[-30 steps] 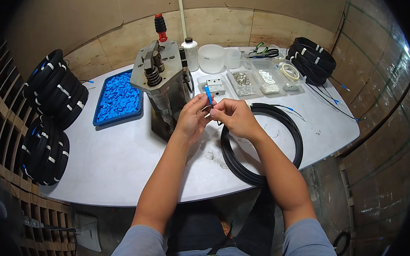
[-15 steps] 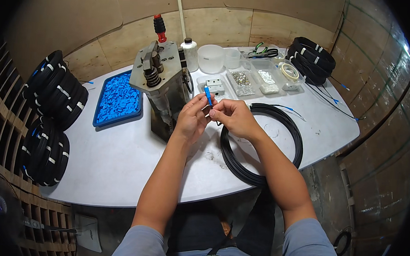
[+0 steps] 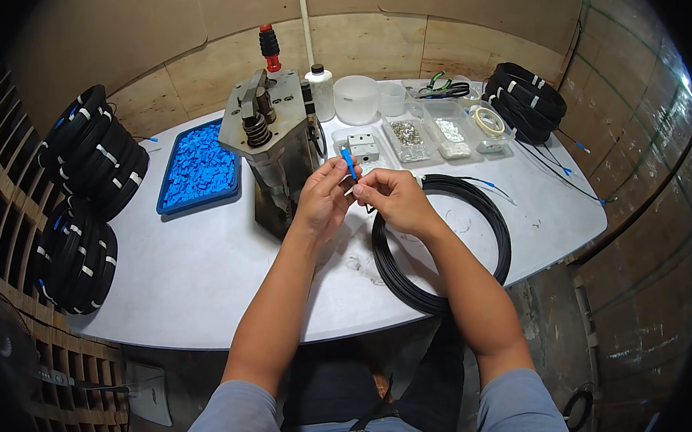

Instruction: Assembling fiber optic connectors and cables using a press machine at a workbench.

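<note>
Pinched in my left hand is a small blue fiber-optic connector, its tip pointing up and away from me. My right hand closes its thumb and finger at the connector's lower end, where a black cable seems to enter; the fingers hide most of that spot. A coil of black cable lies flat on the white table under my right forearm. From its far side a cable end with another blue connector reaches right.
Left of my hands stands a metal press, beside a tray of small blue parts. Bundled black coils stack at the left edge, more coils at the back right. Clear boxes of small parts, a bottle and pliers line the back.
The blue connector has tilted slightly, its tip shifting a little left and nearer to me. Both hands stay in nearly the same place.
</note>
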Motion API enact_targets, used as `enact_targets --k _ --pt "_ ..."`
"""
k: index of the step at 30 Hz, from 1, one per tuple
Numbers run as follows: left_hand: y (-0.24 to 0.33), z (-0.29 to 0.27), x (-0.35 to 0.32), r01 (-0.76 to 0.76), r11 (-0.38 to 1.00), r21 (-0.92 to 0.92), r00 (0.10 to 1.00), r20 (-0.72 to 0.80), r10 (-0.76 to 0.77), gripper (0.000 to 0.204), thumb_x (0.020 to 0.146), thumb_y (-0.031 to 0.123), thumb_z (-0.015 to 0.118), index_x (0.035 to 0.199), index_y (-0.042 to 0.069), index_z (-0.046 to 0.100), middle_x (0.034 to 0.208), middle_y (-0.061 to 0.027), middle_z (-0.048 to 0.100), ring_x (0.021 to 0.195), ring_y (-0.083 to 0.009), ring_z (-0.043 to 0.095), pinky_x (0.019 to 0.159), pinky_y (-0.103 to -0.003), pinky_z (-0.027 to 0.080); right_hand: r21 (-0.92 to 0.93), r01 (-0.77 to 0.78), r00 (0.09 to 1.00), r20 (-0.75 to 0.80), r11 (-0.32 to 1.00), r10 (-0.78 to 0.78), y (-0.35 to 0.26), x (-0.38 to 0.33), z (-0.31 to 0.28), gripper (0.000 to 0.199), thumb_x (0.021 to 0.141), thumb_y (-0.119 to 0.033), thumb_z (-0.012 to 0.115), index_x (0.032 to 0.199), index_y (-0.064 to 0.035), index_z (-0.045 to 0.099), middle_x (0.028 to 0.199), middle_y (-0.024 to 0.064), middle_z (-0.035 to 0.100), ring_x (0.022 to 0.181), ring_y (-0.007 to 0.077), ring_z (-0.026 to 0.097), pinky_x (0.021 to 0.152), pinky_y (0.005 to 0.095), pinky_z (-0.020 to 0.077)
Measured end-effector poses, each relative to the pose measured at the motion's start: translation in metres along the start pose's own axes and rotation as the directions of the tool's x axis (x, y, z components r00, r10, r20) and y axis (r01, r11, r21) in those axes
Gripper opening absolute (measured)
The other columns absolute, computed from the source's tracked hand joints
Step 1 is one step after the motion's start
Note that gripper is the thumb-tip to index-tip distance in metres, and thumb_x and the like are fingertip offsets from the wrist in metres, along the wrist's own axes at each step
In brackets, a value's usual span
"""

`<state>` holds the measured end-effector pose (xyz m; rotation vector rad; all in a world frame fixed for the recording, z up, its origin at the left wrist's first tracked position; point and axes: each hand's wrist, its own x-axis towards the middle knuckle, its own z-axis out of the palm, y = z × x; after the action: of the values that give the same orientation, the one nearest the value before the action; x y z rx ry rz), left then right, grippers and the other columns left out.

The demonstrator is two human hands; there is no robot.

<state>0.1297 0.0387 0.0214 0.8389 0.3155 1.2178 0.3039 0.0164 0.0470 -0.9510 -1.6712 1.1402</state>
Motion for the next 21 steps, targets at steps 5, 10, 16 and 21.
enact_targets --k 5,10,16,21 --pt "-0.0001 0.0003 -0.0005 -0.012 1.0 0.0 0.999 -0.045 0.012 0.022 0.105 0.025 0.057 0.117 0.008 0.062 0.102 -0.0033 0.066 0.093 -0.0135 0.062 0.081 -0.031 0.051 -0.046 -0.001 1.0 0.013 0.999 0.002 -0.0028 -0.0003 0.0002 0.018 0.096 -0.017 0.069 0.094 0.0008 0.072 0.082 0.004 0.072 0.076 0.0083 0.064 0.072 0.0258 0.0519" --pt "0.0016 0.0008 -0.0012 0.021 1.0 0.02 0.999 -0.035 -0.02 0.02 0.105 0.024 0.057 0.116 0.008 0.062 0.102 -0.003 0.066 0.093 -0.0138 0.062 0.082 -0.032 0.051 -0.028 0.013 1.0 -0.002 1.0 -0.013 -0.0004 0.0 -0.0001 0.017 0.096 -0.016 0.069 0.093 0.0007 0.072 0.081 0.0033 0.071 0.074 0.008 0.063 0.07 0.0258 0.0512" --pt "0.0021 0.0022 -0.0013 -0.006 1.0 0.021 0.997 -0.071 0.008 0.02 0.105 0.025 0.057 0.116 0.009 0.062 0.103 -0.0029 0.066 0.094 -0.0142 0.062 0.082 -0.032 0.051 -0.053 -0.025 0.999 0.034 0.998 0.027 -0.0003 0.0005 -0.0019 0.018 0.097 -0.019 0.07 0.095 -0.001 0.071 0.083 0.0021 0.07 0.078 0.0077 0.063 0.074 0.0251 0.0505" --pt "0.0018 0.0013 -0.0013 0.005 0.999 0.045 0.997 -0.076 -0.002 0.025 0.106 0.026 0.053 0.12 0.007 0.059 0.104 -0.0041 0.065 0.095 -0.0155 0.062 0.082 -0.035 0.053 -0.069 -0.024 0.999 0.028 0.997 0.026 -0.0011 -0.0001 -0.0021 0.018 0.097 -0.019 0.07 0.095 -0.0013 0.071 0.083 0.002 0.07 0.078 0.0076 0.063 0.073 0.025 0.0502"
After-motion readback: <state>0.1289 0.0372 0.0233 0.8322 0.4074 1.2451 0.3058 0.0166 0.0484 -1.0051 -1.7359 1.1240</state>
